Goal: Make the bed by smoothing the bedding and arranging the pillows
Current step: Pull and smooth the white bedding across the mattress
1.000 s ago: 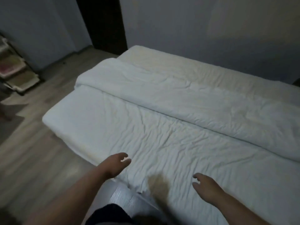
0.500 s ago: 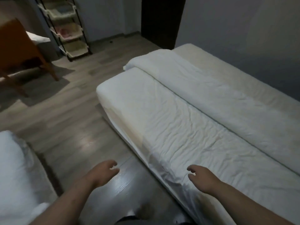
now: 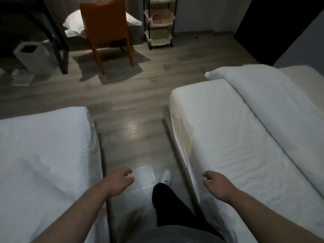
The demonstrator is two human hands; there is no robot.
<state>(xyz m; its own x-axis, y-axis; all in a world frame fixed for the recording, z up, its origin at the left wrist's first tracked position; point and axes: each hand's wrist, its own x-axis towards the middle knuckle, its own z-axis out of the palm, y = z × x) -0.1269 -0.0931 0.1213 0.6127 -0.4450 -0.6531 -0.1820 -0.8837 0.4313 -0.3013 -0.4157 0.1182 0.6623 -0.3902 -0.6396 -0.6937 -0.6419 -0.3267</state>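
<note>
I stand in the aisle between two white beds. The right bed (image 3: 228, 137) has a wrinkled white sheet, and a folded white duvet (image 3: 273, 102) lies along its far side. The left bed (image 3: 43, 155) is covered in white bedding. My left hand (image 3: 119, 179) hangs over the floor beside the left bed, fingers loosely curled, holding nothing. My right hand (image 3: 217, 183) hovers over the near edge of the right bed, fingers loosely curled and empty. A white pillow (image 3: 75, 23) lies on the orange chair (image 3: 107, 27) at the far end of the room.
A wooden floor aisle (image 3: 133, 134) runs ahead between the beds. A white bin (image 3: 31, 53) stands by a dark table leg (image 3: 61, 50) at far left. A tiered basket rack (image 3: 160, 21) stands beside the chair. My leg and white shoe (image 3: 166, 176) are in the aisle.
My view has swung left from the right bed to the aisle. Both hands have left the sheet and hang empty; the left bed, chair and rack have come into view.
</note>
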